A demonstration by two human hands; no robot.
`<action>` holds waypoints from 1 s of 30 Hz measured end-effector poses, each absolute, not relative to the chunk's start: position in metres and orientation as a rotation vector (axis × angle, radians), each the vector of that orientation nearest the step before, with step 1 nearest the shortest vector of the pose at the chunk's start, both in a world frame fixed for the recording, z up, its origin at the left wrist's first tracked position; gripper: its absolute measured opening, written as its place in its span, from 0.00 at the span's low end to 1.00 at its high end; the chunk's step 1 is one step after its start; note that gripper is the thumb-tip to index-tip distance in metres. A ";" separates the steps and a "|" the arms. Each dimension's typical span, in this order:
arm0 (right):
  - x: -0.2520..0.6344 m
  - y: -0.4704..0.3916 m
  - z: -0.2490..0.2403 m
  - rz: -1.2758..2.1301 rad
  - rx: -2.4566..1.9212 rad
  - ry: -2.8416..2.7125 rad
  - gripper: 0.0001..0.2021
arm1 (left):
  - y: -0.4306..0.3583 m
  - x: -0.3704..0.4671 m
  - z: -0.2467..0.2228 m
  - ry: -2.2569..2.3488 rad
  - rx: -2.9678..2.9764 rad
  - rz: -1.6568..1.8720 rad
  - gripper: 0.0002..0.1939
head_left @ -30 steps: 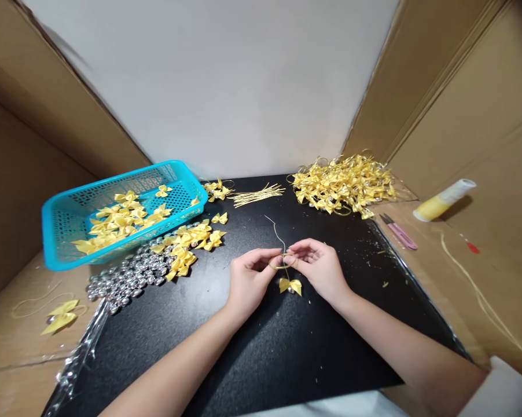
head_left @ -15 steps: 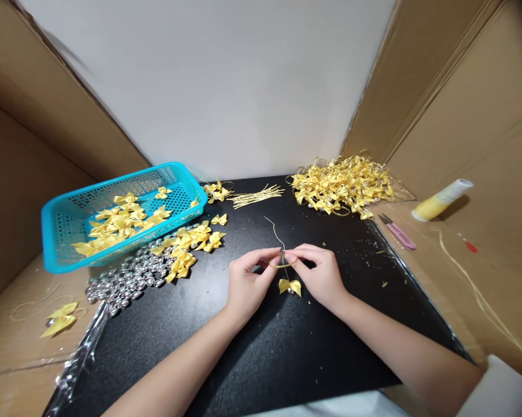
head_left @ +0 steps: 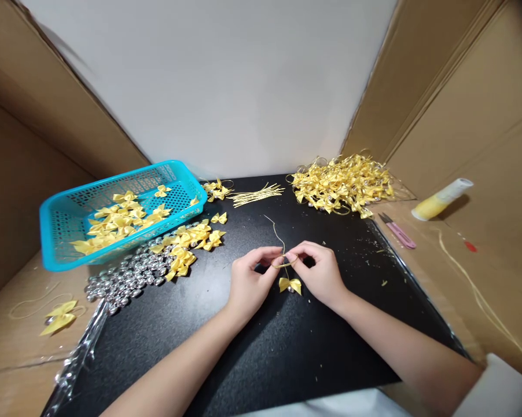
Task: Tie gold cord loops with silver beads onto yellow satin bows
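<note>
My left hand (head_left: pixel 253 277) and my right hand (head_left: pixel 320 272) meet near the middle of the black board, each pinching a thin gold cord (head_left: pixel 278 234). The cord forms a small loop between the fingertips, and a loose end curves away above them. Below the fingertips a yellow bow (head_left: pixel 290 285) with a small silver bell hangs from the cord or lies on the board. The exact crossing of the cord is too small to make out.
A blue basket (head_left: pixel 48 234) of yellow bows is at left, with silver bells (head_left: pixel 128 278) and more bows beside it. Gold cords (head_left: pixel 256 196) lie at the back. A heap of finished bows (head_left: pixel 343 182), pink snips (head_left: pixel 399 231) and a thread cone (head_left: pixel 441 200) are at right.
The fingers of my left hand have shifted slightly and show a wider gap above the thumb. My right fingers have moved a little around the cord. The bow is nearly unmoved.
</note>
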State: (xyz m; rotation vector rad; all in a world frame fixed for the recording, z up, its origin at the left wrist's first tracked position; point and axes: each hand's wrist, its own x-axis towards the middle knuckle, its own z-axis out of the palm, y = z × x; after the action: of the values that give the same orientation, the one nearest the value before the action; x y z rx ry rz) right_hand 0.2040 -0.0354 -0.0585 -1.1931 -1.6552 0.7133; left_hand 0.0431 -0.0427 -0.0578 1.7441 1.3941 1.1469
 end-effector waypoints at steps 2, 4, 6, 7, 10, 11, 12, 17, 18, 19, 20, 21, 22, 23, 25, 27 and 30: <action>0.205 -0.035 -0.057 0.671 -1.203 -1.685 0.08 | -0.039 0.040 -0.054 1.401 1.885 0.997 0.10; 0.206 -0.034 -0.056 0.653 -1.215 -1.694 0.08 | -0.036 0.036 -0.049 1.397 2.034 0.768 0.07; 0.206 -0.033 -0.057 0.648 -1.225 -1.692 0.08 | -0.033 0.032 -0.045 1.349 2.141 0.581 0.06; 0.207 -0.033 -0.057 0.649 -1.229 -1.690 0.08 | -0.032 0.031 -0.044 1.321 2.174 0.520 0.07; 0.207 -0.033 -0.059 0.659 -1.239 -1.686 0.08 | -0.033 0.030 -0.043 1.257 2.226 0.438 0.09; 0.207 -0.033 -0.060 0.661 -1.242 -1.687 0.08 | -0.033 0.031 -0.043 1.244 2.237 0.423 0.08; 0.207 -0.033 -0.060 0.661 -1.244 -1.688 0.08 | -0.034 0.031 -0.044 1.232 2.249 0.412 0.07; 0.207 -0.032 -0.062 0.676 -1.246 -1.686 0.08 | -0.036 0.034 -0.044 1.173 2.267 0.411 0.03; 0.207 -0.032 -0.062 0.679 -1.246 -1.683 0.08 | -0.036 0.034 -0.044 1.161 2.246 0.423 0.03; 0.207 -0.032 -0.061 0.682 -1.246 -1.681 0.08 | -0.036 0.034 -0.043 1.158 2.209 0.440 0.03; 0.207 -0.032 -0.060 0.684 -1.247 -1.681 0.08 | -0.036 0.034 -0.043 1.162 2.152 0.462 0.04; 0.207 -0.032 -0.059 0.688 -1.250 -1.685 0.08 | -0.036 0.033 -0.043 1.173 2.076 0.488 0.04; 0.208 -0.032 -0.058 0.688 -1.254 -1.693 0.08 | -0.035 0.033 -0.044 1.189 1.985 0.522 0.05; 0.209 -0.032 -0.057 0.682 -1.258 -1.705 0.08 | -0.035 0.032 -0.045 1.204 1.884 0.565 0.05; 0.211 -0.031 -0.056 0.660 -1.261 -1.739 0.07 | -0.033 0.032 -0.049 1.211 1.684 0.670 0.06; 0.212 -0.030 -0.055 0.636 -1.256 -1.772 0.07 | -0.031 0.031 -0.053 1.201 1.529 0.784 0.06; 0.213 -0.029 -0.055 0.627 -1.247 -1.808 0.07 | -0.029 0.032 -0.057 1.179 1.418 0.884 0.07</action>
State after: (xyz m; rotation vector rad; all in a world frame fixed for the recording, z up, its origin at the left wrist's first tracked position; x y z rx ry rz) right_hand 0.2129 -0.0287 -0.0548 -1.2469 -1.8081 0.6269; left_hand 0.0319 -0.0291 -0.0573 1.4176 1.1786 0.8844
